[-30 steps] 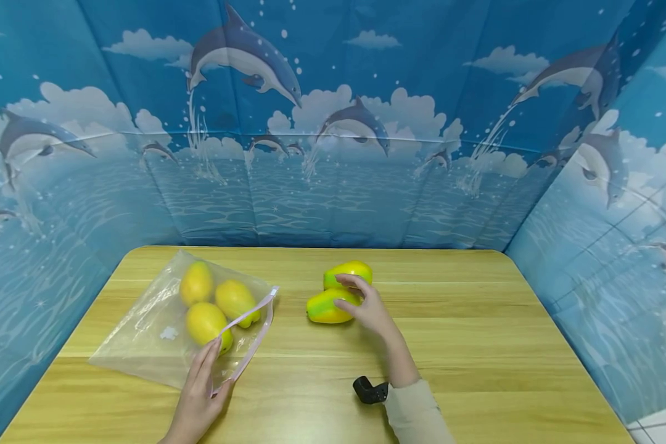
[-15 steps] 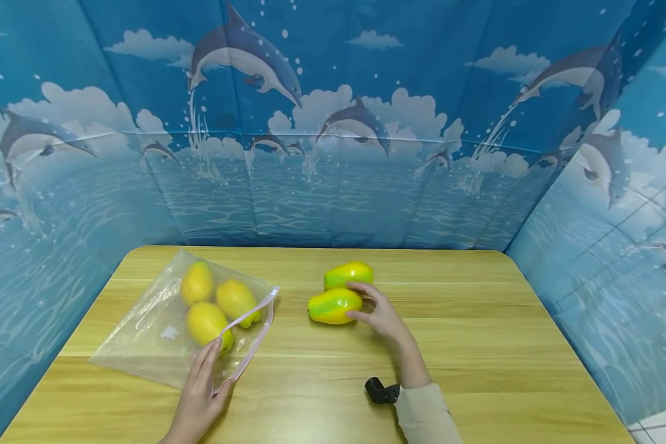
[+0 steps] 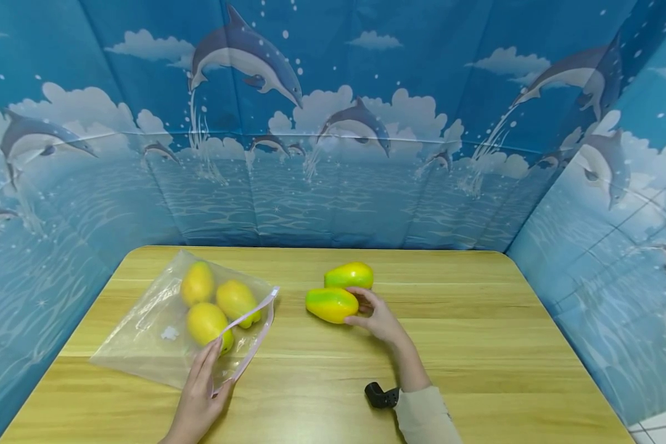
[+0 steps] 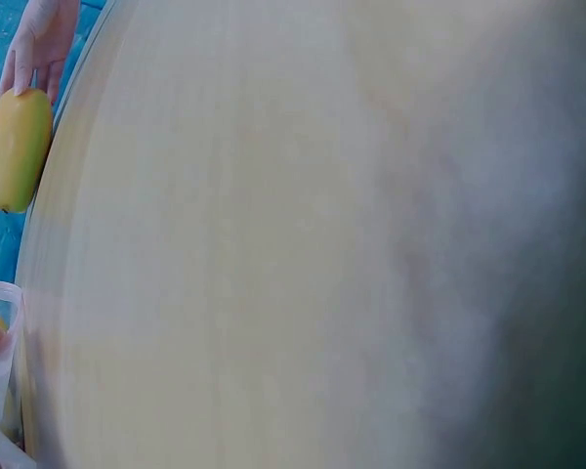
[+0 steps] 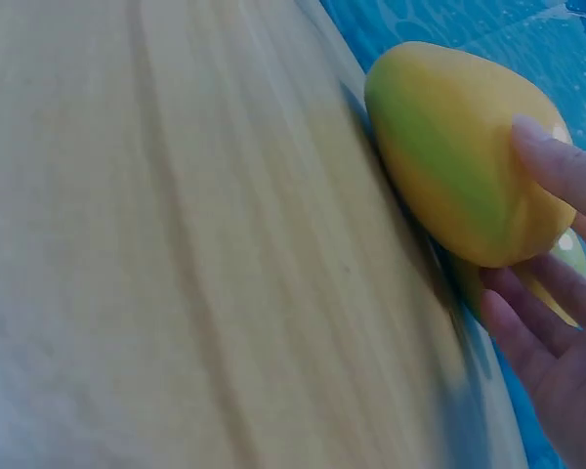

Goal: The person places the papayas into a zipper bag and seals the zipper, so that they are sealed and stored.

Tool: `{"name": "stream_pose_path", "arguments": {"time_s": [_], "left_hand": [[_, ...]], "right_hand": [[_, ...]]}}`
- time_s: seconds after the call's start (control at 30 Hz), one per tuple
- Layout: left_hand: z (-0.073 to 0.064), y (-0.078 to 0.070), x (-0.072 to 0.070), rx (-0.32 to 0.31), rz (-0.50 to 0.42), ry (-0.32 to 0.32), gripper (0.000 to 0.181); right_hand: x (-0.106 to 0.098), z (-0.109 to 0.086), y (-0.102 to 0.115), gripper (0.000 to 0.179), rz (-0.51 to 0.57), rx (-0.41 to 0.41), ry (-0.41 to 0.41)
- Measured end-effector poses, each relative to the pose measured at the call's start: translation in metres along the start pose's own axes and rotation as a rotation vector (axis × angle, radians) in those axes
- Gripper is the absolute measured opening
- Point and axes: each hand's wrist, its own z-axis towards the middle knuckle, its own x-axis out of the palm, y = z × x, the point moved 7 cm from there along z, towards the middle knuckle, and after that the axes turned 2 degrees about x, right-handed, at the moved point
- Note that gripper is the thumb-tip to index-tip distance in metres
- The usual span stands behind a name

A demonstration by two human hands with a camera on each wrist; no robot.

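A clear zip bag [image 3: 139,345] with a pale pink closure lies on the left of the table, with three yellow fruits [image 3: 206,322] inside. My left hand [image 3: 197,394] holds the bag by its mouth, fingers at the upper strip and thumb near the lower one. In the left wrist view, part of the bag's rim [image 4: 0,371] shows at the lower left. Mid-table, my right hand [image 3: 380,317] grips the right end of a yellow-green papaya [image 3: 330,305]. The right wrist view shows the thumb on top of this papaya [image 5: 449,156], with fingers below its end.
A second papaya [image 3: 348,274] lies just behind the gripped one. The wooden table [image 3: 477,345] ends at a blue dolphin-print curtain [image 3: 338,197] behind and at the sides. A black wrist-camera mount [image 3: 382,396] sticks out beside the right sleeve [image 3: 427,416].
My right hand first drew back to the right along the front papaya, then moved in around its right end. The papaya has turned and shifted slightly left. The left hand and bag have stayed put.
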Motion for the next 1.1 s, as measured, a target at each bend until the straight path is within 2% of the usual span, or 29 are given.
{"name": "stream_pose_path", "arguments": {"time_s": [0.37,0.67,0.8,1.1], "left_hand": [[0.001,-0.001,0.0,-0.006,0.007,-0.003,0.065],[0.003,-0.001,0.0,-0.01,0.006,-0.006,0.064],[0.003,-0.001,0.0,-0.012,0.001,-0.004,0.064],[0.002,-0.002,0.0,-0.018,0.007,0.003,0.064]], "right_hand": [[0.006,0.0,-0.003,0.058,-0.004,0.024,-0.042],[0.013,-0.003,0.003,0.056,0.041,-0.019,-0.063],[0.024,-0.006,0.009,0.056,0.071,-0.043,-0.012],[0.065,-0.011,0.018,0.06,0.11,-0.029,0.147]]}}
